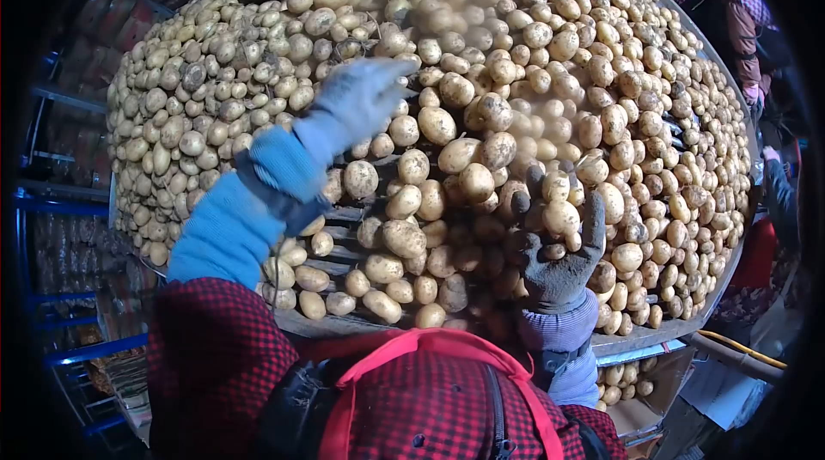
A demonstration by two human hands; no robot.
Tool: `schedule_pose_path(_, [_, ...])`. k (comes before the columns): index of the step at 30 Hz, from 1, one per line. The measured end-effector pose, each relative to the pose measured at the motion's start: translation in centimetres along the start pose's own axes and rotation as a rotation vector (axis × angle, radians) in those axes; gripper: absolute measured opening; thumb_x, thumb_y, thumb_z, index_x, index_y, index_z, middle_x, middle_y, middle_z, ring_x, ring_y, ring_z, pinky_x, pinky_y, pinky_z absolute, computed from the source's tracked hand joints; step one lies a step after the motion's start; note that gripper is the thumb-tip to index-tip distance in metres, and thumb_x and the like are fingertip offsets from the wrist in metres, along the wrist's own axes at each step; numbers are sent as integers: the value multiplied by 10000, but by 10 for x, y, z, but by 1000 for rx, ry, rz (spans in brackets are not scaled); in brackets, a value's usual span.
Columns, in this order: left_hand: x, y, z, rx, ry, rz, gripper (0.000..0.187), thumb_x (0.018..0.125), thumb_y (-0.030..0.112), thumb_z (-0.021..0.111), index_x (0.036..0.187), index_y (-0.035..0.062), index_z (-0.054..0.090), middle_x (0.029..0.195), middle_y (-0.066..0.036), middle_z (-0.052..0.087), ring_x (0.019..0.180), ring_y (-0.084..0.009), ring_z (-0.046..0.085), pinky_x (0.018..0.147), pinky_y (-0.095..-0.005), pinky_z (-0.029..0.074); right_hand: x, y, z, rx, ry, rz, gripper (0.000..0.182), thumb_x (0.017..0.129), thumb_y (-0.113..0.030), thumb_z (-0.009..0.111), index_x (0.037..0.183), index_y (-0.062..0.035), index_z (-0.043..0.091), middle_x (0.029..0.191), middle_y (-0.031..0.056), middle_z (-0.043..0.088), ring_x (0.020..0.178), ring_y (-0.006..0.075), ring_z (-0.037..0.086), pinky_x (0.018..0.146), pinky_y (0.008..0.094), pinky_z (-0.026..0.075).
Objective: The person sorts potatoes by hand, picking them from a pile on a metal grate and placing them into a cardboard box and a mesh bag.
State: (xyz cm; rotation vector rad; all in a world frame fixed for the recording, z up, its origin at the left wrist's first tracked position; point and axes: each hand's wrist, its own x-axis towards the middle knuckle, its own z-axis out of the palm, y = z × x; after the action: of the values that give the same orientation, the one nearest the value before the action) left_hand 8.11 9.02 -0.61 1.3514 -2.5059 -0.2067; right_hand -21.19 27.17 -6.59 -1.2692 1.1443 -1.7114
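Hands well apart over a broad heap of loose, pale-brown potatoes (232,110). Left hand (363,101), in a pale blue-grey glove, lies farther from the body, blurred, fingers extended rightward; nothing shows in it, though cannot tell whether it is closed. Right hand (554,273), in a dark grey glove, lies nearer the body, fingers spread around a round, pale-yellow potato (561,218) just beyond the palm; firmness of grip cannot be told. Key relation: an oval, yellowish potato (437,126) lies between the two, just right of the left fingertips and slightly nearer the body, its long axis slanting from far left to near right. Left hand is clearly the nearer one. Closer in, a thinner patch bares dark, narrow slats (345,252). Outward: grey-rimmed desk (632,338), heap spread over most of it; brown cardboard box (632,415) holding more potatoes below its near right edge; another person's pinkish sleeve (743,35) beyond the far right side.
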Motion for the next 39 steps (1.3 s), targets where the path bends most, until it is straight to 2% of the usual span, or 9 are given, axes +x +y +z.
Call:
schedule_pose_path(6, [35,-32,1,364,-495,-174,522,1000,504,531,1393,172,619,1334,-135,653,1257,-343,587,1084,-489,415,-5,1,3,-16,94,27,639,835,-44,814,1358,60,462,1401,213,590,1241,275,626,1028,390,529])
schedule_pose_path(9, [25,-22,-5,389,-500,-105,511,1003,506,523,1388,186,626,1345,-114,636,1288,-327,560,1105,-498,382,-3,4,7,83,112,-68,658,830,-70,838,1359,55,468,1355,181,608,1240,270,622,1035,385,523])
schedule_pose_path(21, [18,-8,-15,656,-766,12,532,871,183,690,1390,256,603,1338,-78,573,1310,-308,513,1055,-502,439,-6,7,-6,-115,-39,-137,938,819,-45,850,1541,-16,251,1521,241,483,1342,343,572,1114,453,491])
schedule_pose_path(24, [15,-17,-8,610,-672,14,549,852,149,713,1381,250,605,1306,-76,551,1274,-316,528,1035,-486,468,-9,3,2,318,27,115,975,823,1,842,1578,-82,231,1577,256,398,1393,390,514,1087,507,525])
schedule_pose_path(29, [37,-18,-20,165,-578,-221,466,966,250,684,1421,212,590,1355,-101,613,1296,-296,571,1130,-430,445,-6,6,-10,-106,-79,-154,968,800,-21,872,1557,-51,269,1566,249,417,1383,376,529,1106,485,509])
schedule_pose_path(31, [49,-8,-24,-610,-51,-129,497,992,307,675,1455,160,571,1413,-105,618,1374,-258,530,1169,-400,416,-5,8,-5,-12,-37,-75,959,800,-52,880,1544,-30,275,1542,246,454,1386,356,528,1123,462,490])
schedule_pose_path(33, [58,-19,-25,-425,-60,-9,553,990,329,683,1483,125,540,1442,-106,607,1374,-259,535,1167,-414,422,-5,7,-2,-32,-32,-94,943,802,-60,880,1533,-19,286,1532,244,468,1380,346,535,1129,455,483])
schedule_pose_path(38, [39,-34,15,413,-481,-227,417,991,280,634,1395,182,606,1301,-128,650,1199,-338,631,1034,-441,502,-8,11,-6,-34,20,-65,905,805,-73,877,1508,7,313,1517,244,490,1358,332,556,1136,445,470])
schedule_pose_path(39, [32,-39,19,411,-427,-46,436,968,255,641,1399,207,603,1243,-120,648,1150,-330,640,996,-452,517,-6,10,-7,-86,10,-87,898,803,-68,873,1502,15,316,1509,243,499,1356,329,559,1132,440,471])
